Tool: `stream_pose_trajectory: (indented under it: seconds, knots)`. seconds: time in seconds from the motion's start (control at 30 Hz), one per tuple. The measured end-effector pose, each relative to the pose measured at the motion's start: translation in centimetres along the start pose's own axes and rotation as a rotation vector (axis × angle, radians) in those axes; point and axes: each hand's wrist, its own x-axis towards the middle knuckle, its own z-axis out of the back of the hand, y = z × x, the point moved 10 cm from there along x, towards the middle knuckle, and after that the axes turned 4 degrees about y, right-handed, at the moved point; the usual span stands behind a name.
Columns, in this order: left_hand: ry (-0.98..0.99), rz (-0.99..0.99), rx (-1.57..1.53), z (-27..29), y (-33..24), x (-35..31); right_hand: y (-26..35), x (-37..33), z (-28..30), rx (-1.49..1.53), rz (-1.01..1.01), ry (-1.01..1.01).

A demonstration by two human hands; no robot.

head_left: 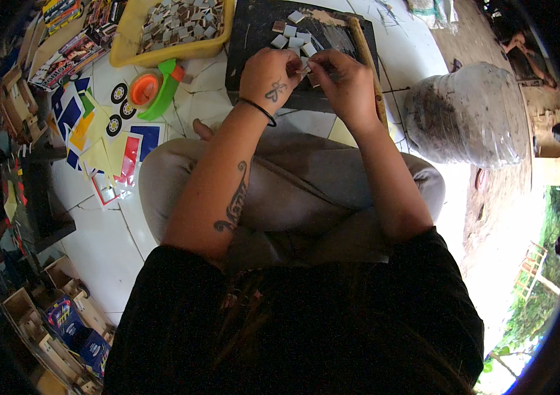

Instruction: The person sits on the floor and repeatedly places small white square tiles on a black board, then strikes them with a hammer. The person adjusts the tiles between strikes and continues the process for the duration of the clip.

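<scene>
My left hand and my right hand meet over a low black board. Fingertips of both hands pinch a small, pale flat piece between them; the fingers partly cover it. It resembles the small square blocks with whitish faces lying loose on the board just beyond my hands. To the right of my right hand, a long wooden stick lies along the board's edge.
A yellow basin full of similar squares stands at the far left. Nearby are a green tape dispenser, three toy wheels and coloured cut-outs. Wooden toy vehicles line the left; a bulky plastic bag sits right.
</scene>
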Motion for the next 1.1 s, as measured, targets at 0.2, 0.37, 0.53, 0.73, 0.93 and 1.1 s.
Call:
stream_pose_trajectory:
  seconds: [0.2,0.37,0.53,0.73,0.93,1.1]
  knots:
    - [-0.06,-0.043,-0.062,1.3,-1.1,-0.5,0.7,0.4,-0.4,0.017,0.035,0.012]
    - [-0.122,-0.17,-0.127,1.5,-1.9,-0.8,0.1,0.6,-0.8,-0.036,-0.025,0.1]
    - [-0.144,-0.171,-0.122,1.0,-1.7,-1.0,-3.9,-3.2,2.8,-0.775,-0.31,0.18]
    - [-0.187,-0.243,-0.119,0.8,-1.9,-1.0,-8.1,-6.0,3.6,-0.428,-0.527,0.198]
    - [-0.188,-0.233,-0.142,0.8,-1.9,-1.1,-2.9,-12.2,7.2,0.235,-0.707,0.17]
    - [-0.174,-0.211,-0.154,0.3,-1.8,-1.7,3.8,-15.2,8.6,-0.068,-0.509,0.234]
